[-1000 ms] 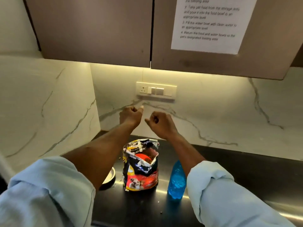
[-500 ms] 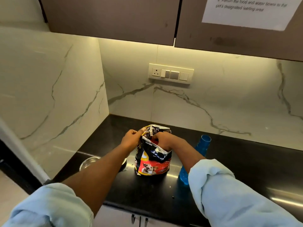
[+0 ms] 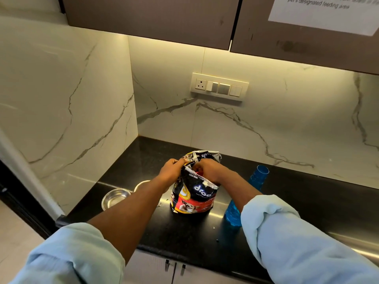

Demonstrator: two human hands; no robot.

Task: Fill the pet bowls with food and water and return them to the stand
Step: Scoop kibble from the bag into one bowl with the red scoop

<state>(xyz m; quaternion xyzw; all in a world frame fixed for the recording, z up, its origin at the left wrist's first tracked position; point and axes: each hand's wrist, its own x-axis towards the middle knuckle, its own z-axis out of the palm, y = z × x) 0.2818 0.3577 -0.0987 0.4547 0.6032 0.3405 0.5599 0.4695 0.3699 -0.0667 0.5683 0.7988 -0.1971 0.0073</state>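
Well, from the head view, the pet food bag (image 3: 194, 193) stands upright on the black worktop (image 3: 307, 201) with both hands at its crumpled mouth. The left hand (image 3: 171, 171) pinches the top edge on its own side. The right hand (image 3: 207, 171) curls its fingers over the near lip, so each grip is clamped on the bag.

The nearer bowl (image 3: 115, 198) sits to the left of the bag and looks empty. A second bowl (image 3: 141, 183) behind it is mostly hidden by the left forearm. The blue bottle (image 3: 256, 181), apparently uncapped, stands just right of the bag, close by the right forearm.

The step in hand seems to be spreading the mouth open for pouring. It would go best by drawing the two edges apart evenly with the base kept planted. One fold should be shaped into a spout facing the bowls. The right forearm must stay off the bottle, which could easily topple.
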